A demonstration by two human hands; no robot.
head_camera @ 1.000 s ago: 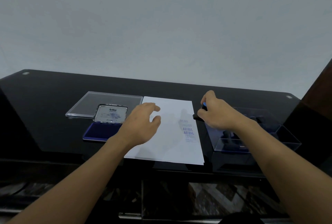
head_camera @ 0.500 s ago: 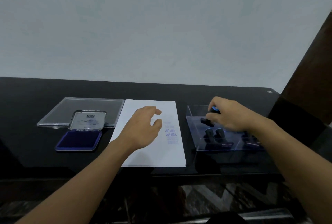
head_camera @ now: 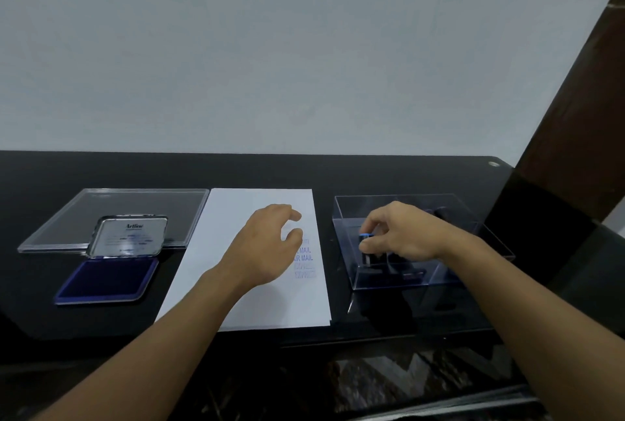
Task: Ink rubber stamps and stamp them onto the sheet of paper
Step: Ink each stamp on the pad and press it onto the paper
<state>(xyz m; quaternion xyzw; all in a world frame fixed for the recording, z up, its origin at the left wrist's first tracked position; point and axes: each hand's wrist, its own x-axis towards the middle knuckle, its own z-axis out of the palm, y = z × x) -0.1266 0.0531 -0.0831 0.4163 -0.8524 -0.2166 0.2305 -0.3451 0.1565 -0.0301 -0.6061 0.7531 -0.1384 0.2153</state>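
Observation:
A white sheet of paper (head_camera: 250, 299) lies on the black table, with several blue stamped marks (head_camera: 304, 261) near its right edge, some reading AIR MAIL. My left hand (head_camera: 267, 248) hovers over the paper, fingers loosely curved and holding nothing. My right hand (head_camera: 402, 234) reaches into a clear plastic box (head_camera: 345, 214) to the right of the paper. There its fingertips pinch a black stamp with a blue top (head_camera: 367, 245). More dark stamps sit in the box, partly hidden by the hand. An open blue ink pad (head_camera: 105, 280) lies left of the paper, its lid (head_camera: 130, 238) tilted up.
A clear plastic lid (head_camera: 84, 214) lies flat behind the ink pad. The black glass table (head_camera: 389, 174) ends at a front edge close to my arms. A dark wooden post (head_camera: 575, 116) rises at the right. A pale wall stands behind the table.
My right hand carried the stamp from the paper's right edge into the clear box and lowered it among the others. My left hand stayed over the paper. The view shifted right.

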